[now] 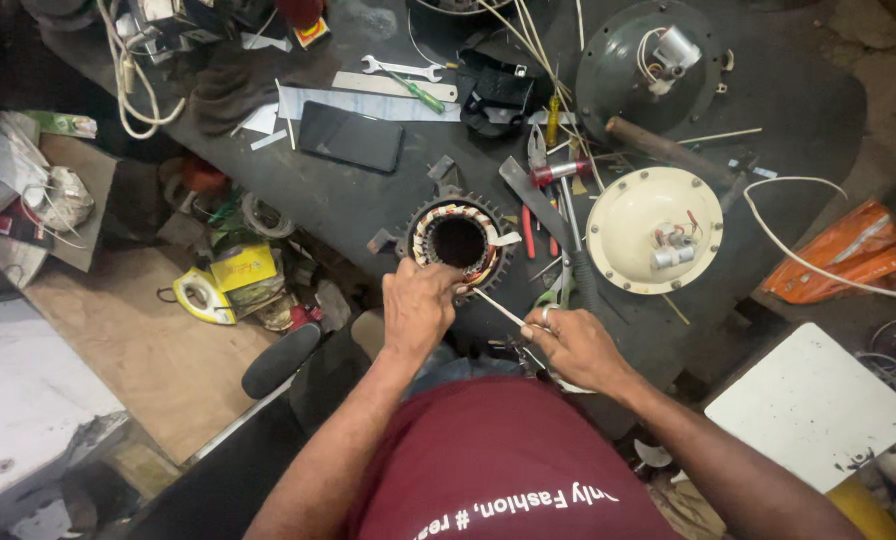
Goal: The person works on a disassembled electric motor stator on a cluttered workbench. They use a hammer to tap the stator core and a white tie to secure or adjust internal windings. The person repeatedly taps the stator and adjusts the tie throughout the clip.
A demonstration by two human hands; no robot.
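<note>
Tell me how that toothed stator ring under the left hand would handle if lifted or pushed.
The stator is probably heavy for its size: a stacked metal core packed with copper windings. It looks stiff and lies flat on the bench, so it would likely slide rather than roll. The left hand rests on its rim; the exposed windings may snag or nick.

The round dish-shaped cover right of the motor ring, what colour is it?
Cream, seen in the head view: the cover lies on the dark workbench.
</note>
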